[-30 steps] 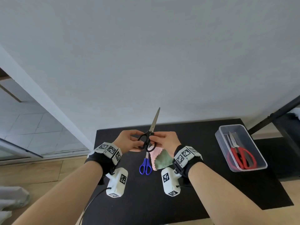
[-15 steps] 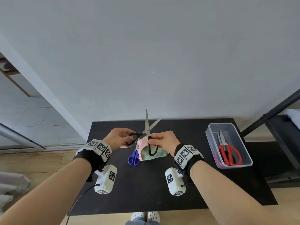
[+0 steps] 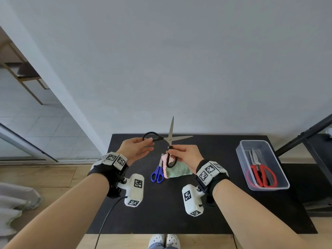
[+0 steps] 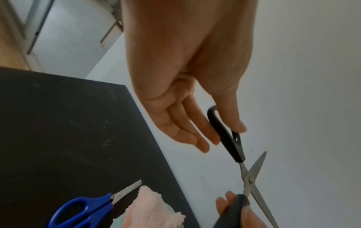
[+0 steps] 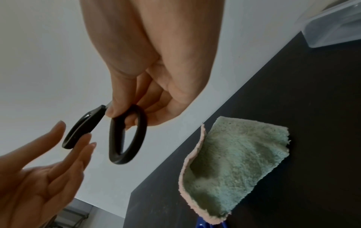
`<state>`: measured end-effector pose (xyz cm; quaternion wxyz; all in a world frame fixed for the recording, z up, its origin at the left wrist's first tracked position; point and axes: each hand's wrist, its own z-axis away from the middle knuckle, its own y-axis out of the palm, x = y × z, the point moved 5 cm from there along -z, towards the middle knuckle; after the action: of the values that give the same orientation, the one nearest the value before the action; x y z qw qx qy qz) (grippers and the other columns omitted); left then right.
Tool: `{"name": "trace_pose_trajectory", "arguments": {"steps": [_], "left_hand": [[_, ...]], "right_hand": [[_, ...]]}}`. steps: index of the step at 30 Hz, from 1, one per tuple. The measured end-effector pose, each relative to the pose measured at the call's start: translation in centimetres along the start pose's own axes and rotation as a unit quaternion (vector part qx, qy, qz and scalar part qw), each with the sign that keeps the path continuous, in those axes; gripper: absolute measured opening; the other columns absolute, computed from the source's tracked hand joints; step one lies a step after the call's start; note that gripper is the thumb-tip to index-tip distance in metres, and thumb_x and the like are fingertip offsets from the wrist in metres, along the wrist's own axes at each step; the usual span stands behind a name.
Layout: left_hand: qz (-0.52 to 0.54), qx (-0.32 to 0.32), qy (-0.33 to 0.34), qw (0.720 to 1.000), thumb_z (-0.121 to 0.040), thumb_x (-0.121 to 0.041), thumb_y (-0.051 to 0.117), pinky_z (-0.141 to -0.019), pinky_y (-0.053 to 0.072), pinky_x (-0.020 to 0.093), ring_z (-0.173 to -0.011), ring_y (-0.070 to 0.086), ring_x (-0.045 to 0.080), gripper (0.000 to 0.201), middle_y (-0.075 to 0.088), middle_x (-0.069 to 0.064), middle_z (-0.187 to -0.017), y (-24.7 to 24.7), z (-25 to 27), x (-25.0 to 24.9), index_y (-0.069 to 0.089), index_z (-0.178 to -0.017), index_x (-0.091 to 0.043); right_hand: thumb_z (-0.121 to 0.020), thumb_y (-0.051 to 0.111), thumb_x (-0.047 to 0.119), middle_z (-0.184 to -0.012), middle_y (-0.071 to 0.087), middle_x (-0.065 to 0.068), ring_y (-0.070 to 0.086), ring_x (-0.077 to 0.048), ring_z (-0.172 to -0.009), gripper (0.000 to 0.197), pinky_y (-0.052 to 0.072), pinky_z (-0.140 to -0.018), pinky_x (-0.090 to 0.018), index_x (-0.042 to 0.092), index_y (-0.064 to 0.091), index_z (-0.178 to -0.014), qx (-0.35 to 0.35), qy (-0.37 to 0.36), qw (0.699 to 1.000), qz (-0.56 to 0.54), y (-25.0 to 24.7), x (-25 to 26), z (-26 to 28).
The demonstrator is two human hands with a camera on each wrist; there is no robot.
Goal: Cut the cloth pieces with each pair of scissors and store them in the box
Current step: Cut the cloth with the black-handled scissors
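Item: black-handled scissors (image 3: 167, 141), held in mid-air above the far part of the black table (image 3: 206, 212), blades spread wide into a cross, one pointing up toward the wall and one out to the right. The right hand (image 3: 186, 155) pinched the lower handle loop, thumb on the shank and fingers curled behind it, apparently to steady the tool while it was pulled open. The left hand (image 3: 134, 150) had its fingers nearly straight, thumb and fingertips touching the other loop at its narrow end; it guided the handle outward rather than gripping it. Judged purpose: opening the blades fully before taking up cloth. Item: folded cloth piece (image 3: 175, 169), green face with a pink edge, lay on the table directly below the right hand, close enough to be lifted once a hand was freed. Item: blue-handled scissors (image 3: 158, 174), closed, lay just beside the cloth on its left, touching or nearly touching its pink edge, presumably waiting for their own cut. Item: clear plastic box (image 3: 240, 159), standing well apart at the right side of the table, held red-handled scissors (image 3: 261, 174) lying flat inside, probably already used and stored. No cloth was visible in the box.
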<state>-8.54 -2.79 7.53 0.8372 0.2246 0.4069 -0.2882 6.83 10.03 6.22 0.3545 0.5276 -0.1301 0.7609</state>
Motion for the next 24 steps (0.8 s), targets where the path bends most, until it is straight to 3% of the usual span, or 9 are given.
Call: {"name": "trace_pose_trajectory", "arguments": {"steps": [2,5,8,10,14,17,21,24], "left_hand": [[0.022,0.018,-0.019,0.999,-0.081,-0.02,0.072,-0.082,0.052,0.028,-0.1,0.068,0.023,0.034,0.072,0.009,-0.105,0.0,-0.1,0.1,0.064,-0.11,-0.003],[0.025,0.041,-0.055,0.997,-0.083,-0.032,0.069,-0.089,0.052,0.033,-0.099,0.068,0.021,0.035,0.073,0.006,-0.103,0.8,0.2,0.2,0.067,-0.106,-0.006],[0.038,0.062,-0.051,0.996,-0.084,-0.031,0.069,-0.095,0.05,0.035,-0.103,0.067,0.021,0.032,0.072,0.005,-0.107,1.5,0.2,0.4,0.069,-0.108,-0.009],[0.055,0.059,-0.035,0.996,-0.082,-0.026,0.071,-0.094,0.049,0.034,-0.104,0.067,0.021,0.03,0.072,0.006,-0.107,1.7,0.1,0.6,0.069,-0.107,-0.009],[0.087,0.073,-0.023,0.993,-0.079,-0.021,0.073,-0.084,0.052,0.028,-0.097,0.068,0.019,0.033,0.071,0.008,-0.108,2.5,0.2,0.9,0.069,-0.108,-0.005],[0.088,0.068,-0.015,0.994,-0.081,-0.019,0.071,-0.078,0.051,0.025,-0.097,0.068,0.019,0.025,0.072,0.009,-0.106,2.8,0.0,1.2,0.07,-0.101,-0.004],[0.089,0.043,-0.005,0.995,-0.083,-0.015,0.069,-0.082,0.05,0.025,-0.098,0.068,0.02,0.016,0.072,0.01,-0.102,2.3,-0.4,1.3,0.07,-0.095,-0.005],[0.099,0.026,0.006,0.995,-0.085,-0.012,0.067,-0.085,0.051,0.026,-0.094,0.067,0.019,0.013,0.072,0.009,-0.099,1.2,-0.7,1.0,0.069,-0.095,-0.004]], "right_hand": [[-0.082,0.066,-0.006,-0.084,0.068,-0.015,0.059,-0.007,-0.054,0.025,0.053,-0.068,-0.021,-0.008,0.066,-0.107,0.004,-0.007,1.0,-0.003,0.7,0.3,-0.1],[-0.082,0.066,-0.004,-0.085,0.067,-0.017,0.055,-0.016,-0.062,0.026,0.054,-0.068,-0.021,-0.008,0.065,-0.108,0.012,-0.003,1.0,0.003,1.7,0.4,-0.2],[-0.083,0.067,-0.001,-0.085,0.067,-0.015,0.054,-0.016,-0.064,0.029,0.053,-0.071,-0.023,-0.006,0.066,-0.111,0.029,0.003,0.999,0.017,2.4,0.4,-0.4],[-0.082,0.068,0.001,-0.079,0.067,-0.009,0.055,-0.013,-0.063,0.024,0.052,-0.073,-0.024,0.001,0.069,-0.106,0.04,0.001,0.999,0.03,2.8,0.4,-0.4],[-0.082,0.069,0.0,-0.08,0.066,-0.01,0.056,-0.015,-0.065,0.016,0.052,-0.073,-0.025,0.01,0.074,-0.093,0.05,0.001,0.998,0.042,3.2,0.4,-0.1],[-0.082,0.068,-0.001,-0.082,0.066,-0.012,0.056,-0.015,-0.066,0.016,0.053,-0.073,-0.025,0.009,0.074,-0.093,0.048,0.005,0.998,0.05,3.3,0.5,0.1],[-0.082,0.07,0.006,-0.092,0.069,-0.014,0.064,-0.018,-0.078,0.017,0.055,-0.086,-0.033,0.006,0.072,-0.099,0.038,0.014,0.996,0.079,2.7,0.6,0.2],[-0.08,0.073,0.009,-0.084,0.07,-0.007,0.065,-0.013,-0.074,0.013,0.056,-0.075,-0.023,0.009,0.072,-0.093,0.004,0.016,0.993,0.113,1.3,0.8,0.1]]}}
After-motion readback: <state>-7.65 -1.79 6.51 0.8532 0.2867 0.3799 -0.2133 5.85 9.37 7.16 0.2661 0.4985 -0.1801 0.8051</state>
